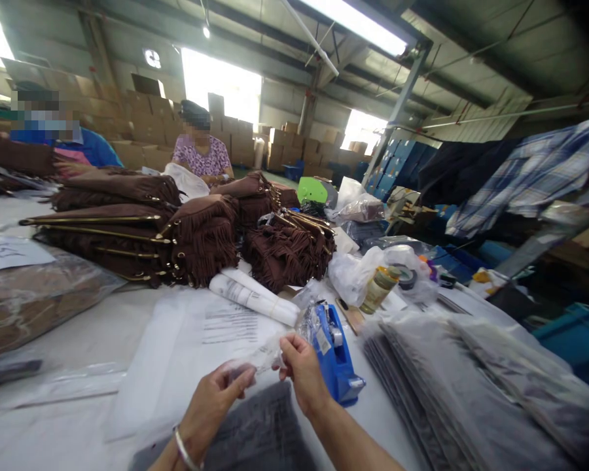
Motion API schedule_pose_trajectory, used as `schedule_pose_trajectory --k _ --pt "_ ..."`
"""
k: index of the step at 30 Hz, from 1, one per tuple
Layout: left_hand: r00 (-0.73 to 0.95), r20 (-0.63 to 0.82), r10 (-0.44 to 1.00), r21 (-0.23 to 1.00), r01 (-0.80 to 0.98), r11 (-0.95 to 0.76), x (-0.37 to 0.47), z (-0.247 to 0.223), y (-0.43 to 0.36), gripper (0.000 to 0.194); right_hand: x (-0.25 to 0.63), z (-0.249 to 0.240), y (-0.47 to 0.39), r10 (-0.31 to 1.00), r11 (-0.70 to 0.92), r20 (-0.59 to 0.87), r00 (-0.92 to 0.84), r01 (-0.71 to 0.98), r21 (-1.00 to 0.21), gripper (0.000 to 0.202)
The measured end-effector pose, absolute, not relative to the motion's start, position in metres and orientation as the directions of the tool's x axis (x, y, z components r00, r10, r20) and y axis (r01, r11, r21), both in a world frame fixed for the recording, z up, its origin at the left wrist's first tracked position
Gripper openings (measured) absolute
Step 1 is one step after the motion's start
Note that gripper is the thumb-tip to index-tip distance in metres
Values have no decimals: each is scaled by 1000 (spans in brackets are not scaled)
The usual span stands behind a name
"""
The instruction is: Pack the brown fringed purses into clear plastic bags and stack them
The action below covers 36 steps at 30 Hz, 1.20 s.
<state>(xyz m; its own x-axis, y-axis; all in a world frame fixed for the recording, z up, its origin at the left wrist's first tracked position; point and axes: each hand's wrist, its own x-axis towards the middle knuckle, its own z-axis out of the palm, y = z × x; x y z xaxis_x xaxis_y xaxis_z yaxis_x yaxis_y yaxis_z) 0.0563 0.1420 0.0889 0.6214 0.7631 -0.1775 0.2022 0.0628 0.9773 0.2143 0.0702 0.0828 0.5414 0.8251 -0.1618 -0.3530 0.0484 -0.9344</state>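
My left hand (pixel 216 400), with a bangle at the wrist, pinches one end of a small clear plastic piece (pixel 266 358). The other end is between the closed fingers of my right hand (pixel 302 367). Both hands are above a dark item in clear plastic (pixel 269 428) near the table's front edge. Just right of my right hand stands a blue tape dispenser (pixel 334 356). Behind my hands lie printed white plastic bags (pixel 191 340) and a rolled white bundle (pixel 252 297).
Brown fringed bags (pixel 201 239) are piled across the back. Wrapped grey items (pixel 451 386) lie at the right, a wrapped package (pixel 53 301) at the left. A yellowish tape roll (pixel 379 289) stands beyond the dispenser. Two people sit across the table.
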Motion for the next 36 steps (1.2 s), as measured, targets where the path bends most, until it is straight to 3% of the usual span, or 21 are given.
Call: schedule_pose_trajectory --k 6,13,19,21,24,27,30,33,36 --pt "638 -175 750 985 119 128 57 82 145 43 232 76 81 763 109 -181 621 -399 -910 23" --pt "526 -190 829 977 186 106 51 78 150 43 330 108 122 597 152 40 801 -63 -986 26" --pt "510 -193 838 974 201 102 39 77 146 42 363 154 108 603 20 145 784 167 -986 47" --pt "518 -165 839 959 284 13 35 82 138 40 333 151 85 717 0 121 687 174 -985 45" --pt "530 -125 839 950 308 -53 27 92 114 37 266 127 37 950 -147 -130 285 40 -988 49" --pt "494 -93 864 973 230 -27 15 95 81 33 206 101 -12 944 -324 -328 36 -92 -942 57" --pt "456 -93 885 981 196 2 0 88 44 29 170 87 -42 932 -357 -353 -81 -380 -853 57" --pt "490 -104 865 975 223 -9 -12 78 11 26 152 84 -47 944 -195 -323 71 -668 -718 40" --pt "538 -151 829 951 308 -26 -24 72 -8 25 144 85 -44 873 17 -364 325 -765 -644 23"
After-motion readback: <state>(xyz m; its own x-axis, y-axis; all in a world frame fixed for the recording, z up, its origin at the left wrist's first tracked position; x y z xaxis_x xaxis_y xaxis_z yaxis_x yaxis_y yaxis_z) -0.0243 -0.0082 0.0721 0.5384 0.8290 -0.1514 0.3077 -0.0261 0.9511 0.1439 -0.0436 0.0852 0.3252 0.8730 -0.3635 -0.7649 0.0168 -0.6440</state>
